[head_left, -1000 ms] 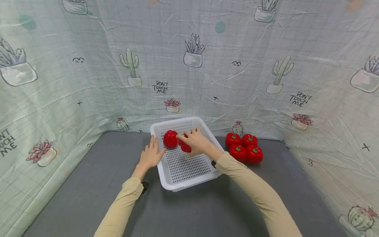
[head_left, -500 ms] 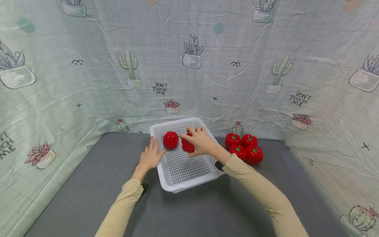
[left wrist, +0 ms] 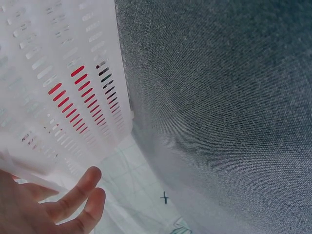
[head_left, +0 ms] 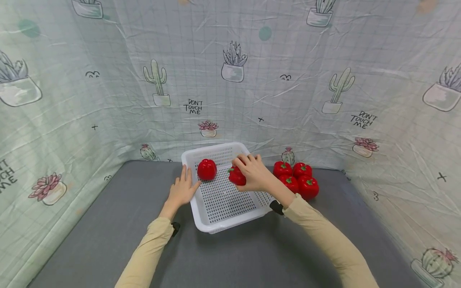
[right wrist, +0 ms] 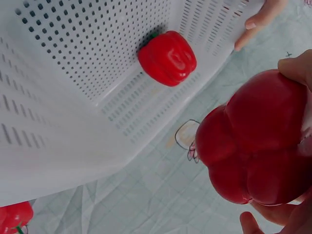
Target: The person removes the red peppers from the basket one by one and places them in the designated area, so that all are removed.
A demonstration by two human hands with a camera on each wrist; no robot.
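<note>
A white perforated plastic basket (head_left: 226, 224) stands on the dark tabletop. My left hand (head_left: 181, 191) holds its left rim, the thumb over the inner side; in the left wrist view some fingers (left wrist: 87, 180) show outside the wall. A red bell pepper (head_left: 207, 170) lies inside, near the left wall. Above the basket's right part, my right hand (head_left: 256, 174) grips another red bell pepper (head_left: 236, 176), its green stem pointing left. In the right wrist view the lobed underside of this gripped pepper (right wrist: 258, 141) fills the right side. Its far side is hidden by the palm.
Several red bell peppers (head_left: 289, 183) stand grouped right of the basket, close to the right forearm. A pale cloth (head_left: 230, 100) printed with cactus drawings hangs behind and at both sides. The dark tabletop (head_left: 230, 260) stretches toward the front.
My right hand has moved rightward with its pepper, away from the pepper lying in the basket, and the green stem has come into view. The left hand stays at the rim.
</note>
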